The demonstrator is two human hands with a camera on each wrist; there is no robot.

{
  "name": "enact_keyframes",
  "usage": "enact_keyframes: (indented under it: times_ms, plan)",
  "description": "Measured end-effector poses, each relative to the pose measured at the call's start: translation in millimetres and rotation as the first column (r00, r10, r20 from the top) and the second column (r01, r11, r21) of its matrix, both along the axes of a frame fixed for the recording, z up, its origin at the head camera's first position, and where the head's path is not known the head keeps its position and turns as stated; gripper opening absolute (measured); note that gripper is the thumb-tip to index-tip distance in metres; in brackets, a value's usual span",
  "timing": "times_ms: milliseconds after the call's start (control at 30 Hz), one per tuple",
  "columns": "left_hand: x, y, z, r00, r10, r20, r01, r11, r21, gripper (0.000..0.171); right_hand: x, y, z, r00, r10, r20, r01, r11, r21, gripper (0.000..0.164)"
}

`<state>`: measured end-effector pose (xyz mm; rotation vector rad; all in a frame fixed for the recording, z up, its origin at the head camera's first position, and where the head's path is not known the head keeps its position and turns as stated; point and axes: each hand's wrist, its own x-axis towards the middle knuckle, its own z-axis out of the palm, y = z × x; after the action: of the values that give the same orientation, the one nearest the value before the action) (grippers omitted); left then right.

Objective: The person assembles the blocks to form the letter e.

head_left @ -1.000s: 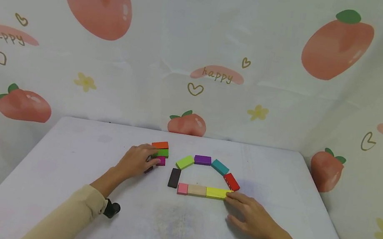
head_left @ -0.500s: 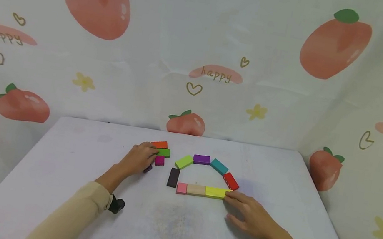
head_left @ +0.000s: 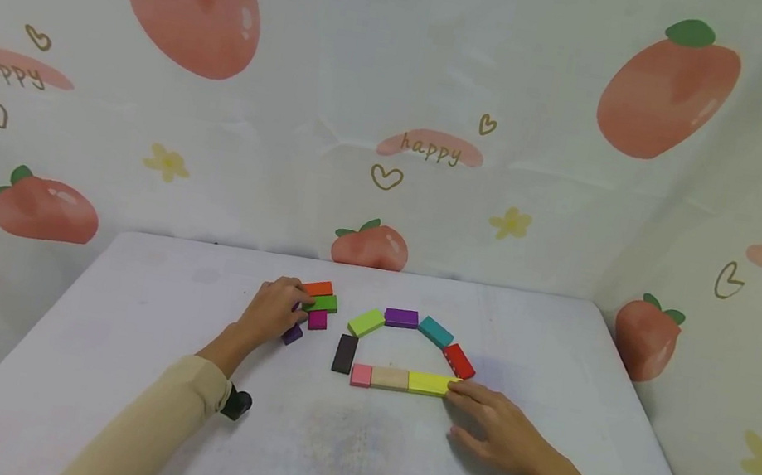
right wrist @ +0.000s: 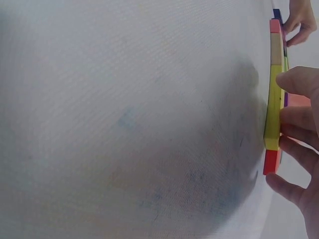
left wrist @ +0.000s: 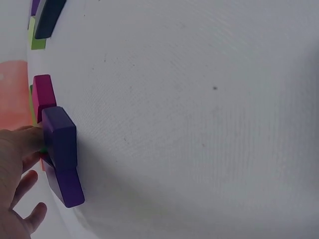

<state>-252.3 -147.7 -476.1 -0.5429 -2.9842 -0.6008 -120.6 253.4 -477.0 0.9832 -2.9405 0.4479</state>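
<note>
My left hand (head_left: pixel 272 308) is at a small cluster of blocks on the table's left. Its fingertips touch the left end of a green block (head_left: pixel 322 303), beside an orange block (head_left: pixel 318 287) and a magenta block (head_left: pixel 317 320). Purple blocks lie by the thumb, the near one (head_left: pixel 292 334) plainly visible; the left wrist view shows a dark purple block (left wrist: pixel 60 139) hiding the fingertips, so whether they pinch anything is unclear. With extended fingers, my right hand (head_left: pixel 496 429) rests on the right end of a yellow block (head_left: pixel 430 384).
The yellow block continues a row with a tan block (head_left: pixel 391 378) and a pink block (head_left: pixel 361 375). Above them arch black (head_left: pixel 345 353), lime (head_left: pixel 367 322), purple (head_left: pixel 401 318), teal (head_left: pixel 437 332) and red (head_left: pixel 459 361) blocks. A printed cloth (head_left: pixel 301 174) hangs behind the white table (head_left: pixel 222 463).
The left thumb has drawn back left from the magenta block. Blocks in the left cluster have shifted slightly, and the near purple one shows more. The right hand and arch stay put.
</note>
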Motion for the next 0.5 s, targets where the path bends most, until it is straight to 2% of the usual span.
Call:
enact_keyframes:
  times_ms: [267, 500]
  plan:
    - [-1.5, 3.2, 0.2, 0.999, 0.015, -0.032, -0.016, 0.999, -0.033, 0.024, 0.8, -0.2, -0.6, 1.000, 0.002, -0.002, -0.002, 1.000, -0.001, 0.050]
    - [-4.9, 0.8, -0.7, 0.998, -0.013, -0.056, 0.011, 0.999, -0.032, 0.023, 0.4, 0.1, -0.6, 1.000, 0.006, -0.016, -0.007, 1.000, -0.012, 0.049]
